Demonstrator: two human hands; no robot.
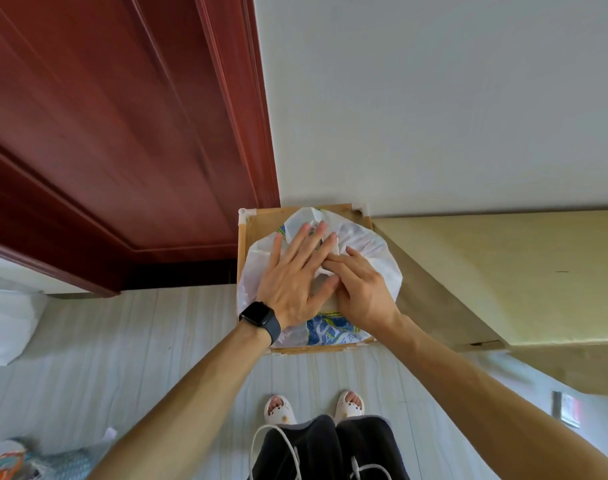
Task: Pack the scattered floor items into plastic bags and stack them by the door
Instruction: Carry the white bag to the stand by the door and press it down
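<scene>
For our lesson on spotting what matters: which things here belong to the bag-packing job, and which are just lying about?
Job: white plastic bag, pressed down; wooden-framed box under it; red door; heap of items on the floor, lower left.
Not part of it: smartwatch; slippers; white cable; brown cardboard sheet.

Dark red door (105, 133) at left; white wall (434, 98) beside it; pale floor (122, 341) (plank-patterned)

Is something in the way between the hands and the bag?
No, nothing visible. The left hand presses flat on the white bag and the right hand pinches a fold of it. The bag sits on the wooden box beside the door.
</scene>
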